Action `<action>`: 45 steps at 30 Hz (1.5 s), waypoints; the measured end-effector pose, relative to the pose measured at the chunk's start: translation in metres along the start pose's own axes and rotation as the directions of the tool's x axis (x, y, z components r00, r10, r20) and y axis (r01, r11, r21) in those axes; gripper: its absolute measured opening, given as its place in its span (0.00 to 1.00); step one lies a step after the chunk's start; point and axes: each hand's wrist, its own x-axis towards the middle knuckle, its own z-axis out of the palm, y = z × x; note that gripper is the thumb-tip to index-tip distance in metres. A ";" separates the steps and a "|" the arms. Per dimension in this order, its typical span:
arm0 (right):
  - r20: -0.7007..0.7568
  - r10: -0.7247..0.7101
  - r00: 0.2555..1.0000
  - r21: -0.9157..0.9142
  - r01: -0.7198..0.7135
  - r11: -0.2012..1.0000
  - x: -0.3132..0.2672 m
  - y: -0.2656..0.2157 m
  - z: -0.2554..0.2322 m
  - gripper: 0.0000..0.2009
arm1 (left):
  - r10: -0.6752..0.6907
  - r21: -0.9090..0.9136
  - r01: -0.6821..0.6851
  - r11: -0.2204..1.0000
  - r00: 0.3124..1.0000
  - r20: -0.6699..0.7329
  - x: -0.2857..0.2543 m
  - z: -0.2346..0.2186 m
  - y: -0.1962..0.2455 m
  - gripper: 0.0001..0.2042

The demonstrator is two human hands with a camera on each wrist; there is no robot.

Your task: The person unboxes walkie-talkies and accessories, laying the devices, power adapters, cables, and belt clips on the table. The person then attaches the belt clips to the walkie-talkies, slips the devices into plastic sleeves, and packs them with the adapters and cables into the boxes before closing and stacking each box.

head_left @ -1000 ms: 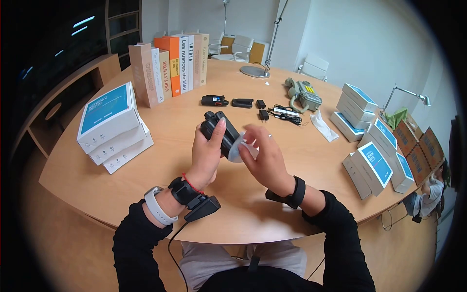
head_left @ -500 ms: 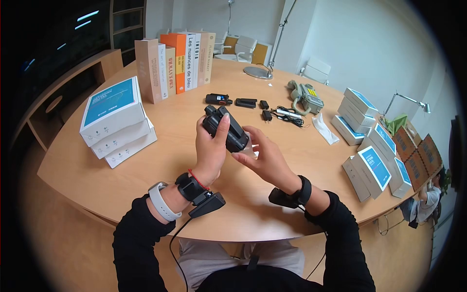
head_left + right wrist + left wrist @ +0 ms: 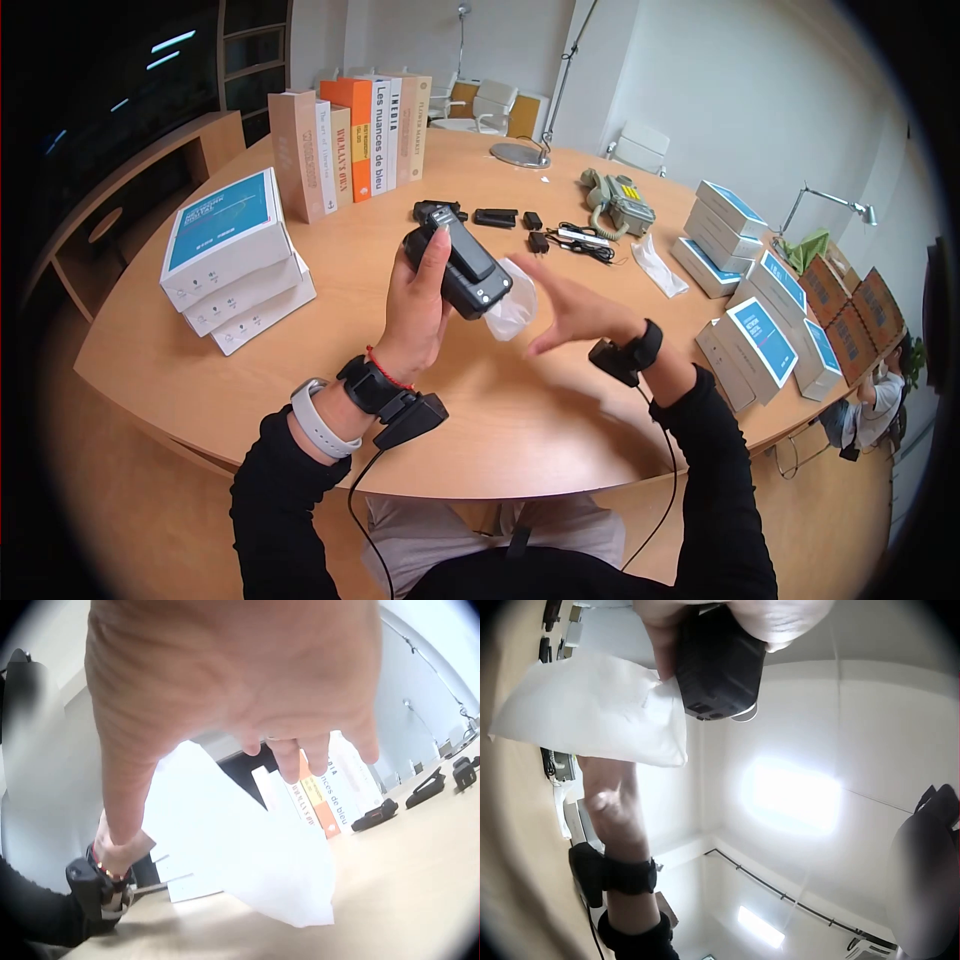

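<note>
My left hand [image 3: 418,300] grips a black handheld two-way radio [image 3: 470,285], its thumb laid along the side with the belt clip. A thin white tissue [image 3: 513,303] hangs at the radio's lower end; in the left wrist view this tissue [image 3: 592,712] spreads out from beside the left fingertips. My right hand [image 3: 575,305] is just right of the tissue, thumb and fingers spread apart with nothing held between them. In the right wrist view, the white tissue [image 3: 255,840] hangs below the right hand's [image 3: 240,682] extended fingers.
Stacked white-and-blue boxes stand at left [image 3: 225,255] and right [image 3: 755,345]. Behind are a row of books [image 3: 350,140], a black battery-like piece [image 3: 495,217], small adapters [image 3: 538,242], cables [image 3: 585,243], a corded phone [image 3: 620,200] and another crumpled tissue [image 3: 660,266].
My right hand has let go of the tissue at the radio's end and moved right, its fingers spreading. The left hand still holds the radio, now turned with its clip side more in view.
</note>
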 end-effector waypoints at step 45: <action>-0.537 -0.013 0.844 0.004 0.018 1.000 -0.008 -0.057 0.021 0.43 | 0.190 0.186 -0.194 0.963 0.981 0.040 0.028 0.057 0.031 0.16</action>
